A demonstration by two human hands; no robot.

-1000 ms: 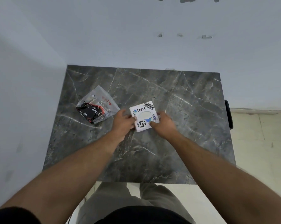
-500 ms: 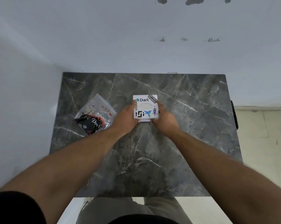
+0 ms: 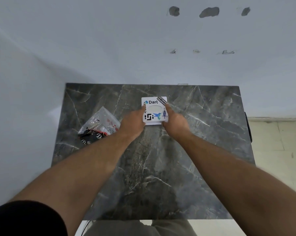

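A small white box (image 3: 154, 109) covered in stickers, one reading "Dart", sits near the middle of a dark grey marble table (image 3: 161, 167). My left hand (image 3: 132, 122) grips its left side and my right hand (image 3: 175, 121) grips its right side, fingers curled along the edges. The box lies square to the table. Its near edge shows a second white layer under the top.
A clear plastic bag (image 3: 99, 126) with black and red items inside lies on the table's left part, just beside my left wrist. White walls close the table in at the back and left. A tiled floor (image 3: 276, 150) lies to the right.
Both hands turned the box from a tilted position to square and slid it away from me toward the wall. The bag stayed in place.
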